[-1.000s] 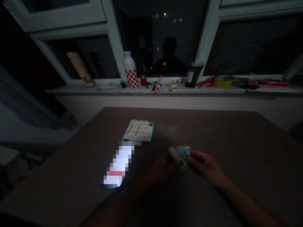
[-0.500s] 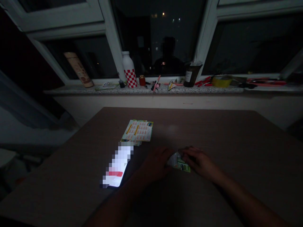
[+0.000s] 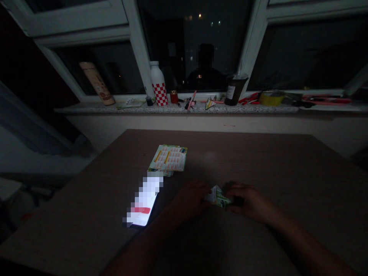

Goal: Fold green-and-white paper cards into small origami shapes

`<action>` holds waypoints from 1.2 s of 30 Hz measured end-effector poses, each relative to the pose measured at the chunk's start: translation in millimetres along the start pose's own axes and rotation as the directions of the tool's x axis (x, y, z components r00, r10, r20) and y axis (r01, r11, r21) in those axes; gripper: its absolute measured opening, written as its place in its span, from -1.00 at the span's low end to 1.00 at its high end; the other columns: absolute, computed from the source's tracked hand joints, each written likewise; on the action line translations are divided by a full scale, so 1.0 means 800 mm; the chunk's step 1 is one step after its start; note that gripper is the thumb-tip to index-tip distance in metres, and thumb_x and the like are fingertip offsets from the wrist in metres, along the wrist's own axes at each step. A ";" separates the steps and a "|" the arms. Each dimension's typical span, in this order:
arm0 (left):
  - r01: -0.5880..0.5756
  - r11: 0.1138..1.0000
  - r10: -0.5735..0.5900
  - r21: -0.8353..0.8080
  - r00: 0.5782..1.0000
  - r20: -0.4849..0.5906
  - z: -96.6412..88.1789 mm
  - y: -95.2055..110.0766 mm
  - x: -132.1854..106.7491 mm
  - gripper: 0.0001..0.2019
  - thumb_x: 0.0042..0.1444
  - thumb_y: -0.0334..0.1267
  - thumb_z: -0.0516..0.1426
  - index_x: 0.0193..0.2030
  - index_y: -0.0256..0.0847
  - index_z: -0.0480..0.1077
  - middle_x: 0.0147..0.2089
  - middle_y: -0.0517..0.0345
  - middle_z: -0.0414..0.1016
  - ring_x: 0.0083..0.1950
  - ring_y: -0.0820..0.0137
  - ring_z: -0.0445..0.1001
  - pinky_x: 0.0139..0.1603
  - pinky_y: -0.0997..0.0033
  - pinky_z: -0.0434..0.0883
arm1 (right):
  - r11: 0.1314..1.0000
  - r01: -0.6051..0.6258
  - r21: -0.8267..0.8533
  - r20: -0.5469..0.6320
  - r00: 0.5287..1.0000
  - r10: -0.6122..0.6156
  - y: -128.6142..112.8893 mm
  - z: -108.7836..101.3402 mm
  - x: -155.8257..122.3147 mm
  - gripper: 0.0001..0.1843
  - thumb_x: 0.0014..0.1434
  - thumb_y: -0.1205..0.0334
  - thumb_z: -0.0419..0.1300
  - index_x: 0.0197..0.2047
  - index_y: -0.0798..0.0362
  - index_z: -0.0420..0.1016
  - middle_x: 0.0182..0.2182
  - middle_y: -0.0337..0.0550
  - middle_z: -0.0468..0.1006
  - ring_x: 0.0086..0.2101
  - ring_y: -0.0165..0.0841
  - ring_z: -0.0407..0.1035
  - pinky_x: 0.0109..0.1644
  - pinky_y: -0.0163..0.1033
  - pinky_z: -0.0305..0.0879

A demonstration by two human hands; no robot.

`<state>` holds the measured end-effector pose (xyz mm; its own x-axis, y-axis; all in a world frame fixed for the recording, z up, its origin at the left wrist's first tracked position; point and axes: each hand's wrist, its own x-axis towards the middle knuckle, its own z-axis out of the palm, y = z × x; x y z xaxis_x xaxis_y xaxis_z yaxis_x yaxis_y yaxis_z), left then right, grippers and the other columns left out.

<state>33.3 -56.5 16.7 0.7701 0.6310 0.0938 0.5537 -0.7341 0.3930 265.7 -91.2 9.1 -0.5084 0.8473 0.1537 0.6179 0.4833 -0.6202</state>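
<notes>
Between my two hands is a small folded paper (image 3: pixel 217 197), printed green and white, with a pointed top. My left hand (image 3: pixel 193 197) grips its left edge with the fingers closed, though deep shadow hides most of them. At the paper's right edge, my right hand (image 3: pixel 244 197) pinches it between thumb and fingers. A stack of printed flyers (image 3: pixel 168 159) lies up and to the left of the hands. Nearer to my left forearm, a lit phone (image 3: pixel 143 203) rests face up.
The wooden table (image 3: pixel 244 153) runs up to the wall under a window. On the stone sill (image 3: pixel 178 109) stand a checkered bottle (image 3: pixel 159 84), a tan flask (image 3: pixel 97 84), a small red jar (image 3: pixel 174 97) and a dark cup (image 3: pixel 235 92). A folded paper piece (image 3: pixel 211 102) also lies there.
My right hand has shifted from the paper's top to its right edge, fingers lower. The paper now shows a clearer peak and a narrower outline. My left hand stays nearly in place.
</notes>
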 end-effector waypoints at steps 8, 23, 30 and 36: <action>-0.071 0.993 0.068 0.096 0.997 0.028 -0.001 0.004 0.001 -0.83 0.19 -0.24 0.05 -0.23 -0.23 0.43 -0.18 0.06 0.45 -0.11 0.29 0.37 -0.06 0.31 0.27 | 0.991 0.061 -0.115 0.045 0.997 -0.056 -0.014 0.001 0.003 -0.87 0.07 0.27 0.23 -0.26 0.01 0.51 -0.29 -0.11 0.52 -0.20 -0.23 0.38 -0.09 -0.16 0.28; -0.061 0.972 0.052 0.225 0.998 0.046 -0.004 0.012 0.002 -0.83 0.19 -0.27 0.03 -0.29 -0.25 0.42 -0.27 0.09 0.44 -0.21 0.31 0.39 -0.17 0.34 0.30 | 0.978 0.113 -0.175 0.032 0.993 -0.109 -0.018 0.008 0.005 -0.73 0.08 0.50 0.07 -0.26 0.01 0.51 -0.36 -0.15 0.53 -0.30 -0.31 0.38 -0.20 -0.23 0.28; -0.021 0.975 0.015 0.221 0.999 0.032 -0.005 0.014 0.000 -0.83 0.13 -0.20 0.08 -0.23 -0.23 0.41 -0.24 0.07 0.46 -0.17 0.27 0.40 -0.14 0.31 0.30 | 0.981 0.041 -0.191 -0.026 0.999 -0.047 -0.015 0.007 0.003 -0.80 0.12 0.39 0.10 -0.26 -0.03 0.53 -0.31 -0.15 0.57 -0.30 -0.30 0.44 -0.21 -0.24 0.31; 0.036 0.979 -0.049 0.199 0.997 0.060 -0.006 0.014 0.005 -0.83 0.18 -0.30 0.02 -0.21 -0.24 0.43 -0.22 0.05 0.49 -0.17 0.28 0.42 -0.15 0.33 0.30 | 0.987 -0.001 -0.164 -0.062 0.998 -0.009 -0.010 0.009 0.004 -0.83 0.11 0.38 0.12 -0.30 -0.02 0.52 -0.37 -0.18 0.57 -0.37 -0.32 0.45 -0.28 -0.27 0.31</action>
<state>41.1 -61.3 26.0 0.7597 0.6500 0.0199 0.6330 -0.7462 0.2063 254.6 -93.8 9.3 -0.4755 0.8550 0.2068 0.7085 0.5116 -0.4861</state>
